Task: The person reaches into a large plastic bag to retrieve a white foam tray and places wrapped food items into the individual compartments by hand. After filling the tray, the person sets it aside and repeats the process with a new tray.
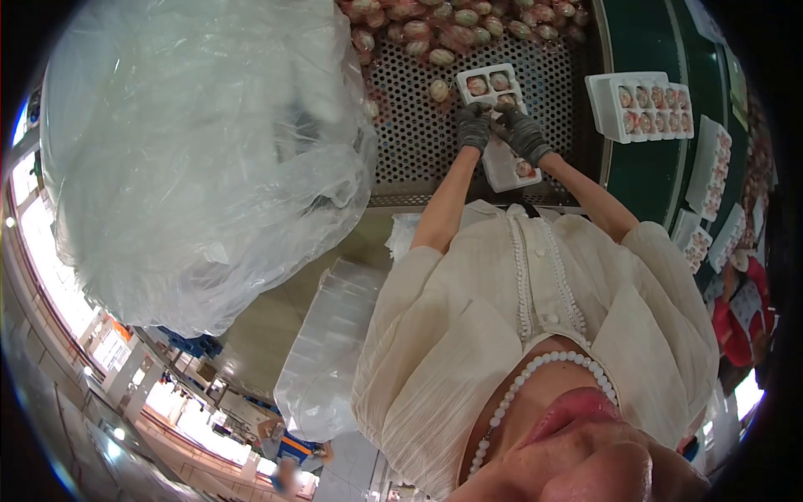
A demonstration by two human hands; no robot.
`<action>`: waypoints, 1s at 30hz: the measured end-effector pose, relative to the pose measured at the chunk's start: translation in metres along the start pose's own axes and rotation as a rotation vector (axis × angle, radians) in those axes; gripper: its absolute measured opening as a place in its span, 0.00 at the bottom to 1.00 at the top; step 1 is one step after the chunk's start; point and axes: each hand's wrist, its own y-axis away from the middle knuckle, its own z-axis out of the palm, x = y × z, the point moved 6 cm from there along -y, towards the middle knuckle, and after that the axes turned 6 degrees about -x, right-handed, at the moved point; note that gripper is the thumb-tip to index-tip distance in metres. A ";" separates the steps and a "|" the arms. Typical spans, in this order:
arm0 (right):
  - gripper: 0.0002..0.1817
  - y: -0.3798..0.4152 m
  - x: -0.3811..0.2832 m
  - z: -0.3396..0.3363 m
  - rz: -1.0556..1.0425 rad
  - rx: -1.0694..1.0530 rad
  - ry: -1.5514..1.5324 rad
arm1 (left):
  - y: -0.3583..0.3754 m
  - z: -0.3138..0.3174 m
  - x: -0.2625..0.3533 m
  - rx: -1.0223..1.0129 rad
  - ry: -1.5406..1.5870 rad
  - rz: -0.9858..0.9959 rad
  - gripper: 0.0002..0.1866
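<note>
A white plastic tray with square compartments lies on a perforated metal surface in front of me. Film-wrapped eggs, pale with reddish marks, sit in several of its compartments, such as one wrapped egg at the far end. My left hand, in a grey glove, is closed at the tray's left edge. Beside it my right hand, gloved alike, reaches over the tray's middle with curled fingers. The fingertips of both hands nearly meet, and what lies between them is hidden. One loose wrapped egg rests left of the tray.
A heap of wrapped eggs covers the back of the perforated metal surface. Stacked filled trays stand on the green belt to the right, with more trays beyond. A large clear plastic bag fills the left. Other people appear farther off.
</note>
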 end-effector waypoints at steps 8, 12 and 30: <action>0.38 0.024 -0.020 0.010 -0.212 -0.212 0.128 | 0.012 -0.012 -0.014 -0.087 0.255 -0.327 0.06; 0.34 0.022 -0.029 0.012 -0.226 -0.057 0.162 | 0.009 -0.003 -0.051 -0.056 0.904 -0.334 0.10; 0.26 -0.025 -0.016 0.007 -0.045 -0.191 0.305 | -0.011 -0.001 0.011 0.123 -0.716 0.127 0.09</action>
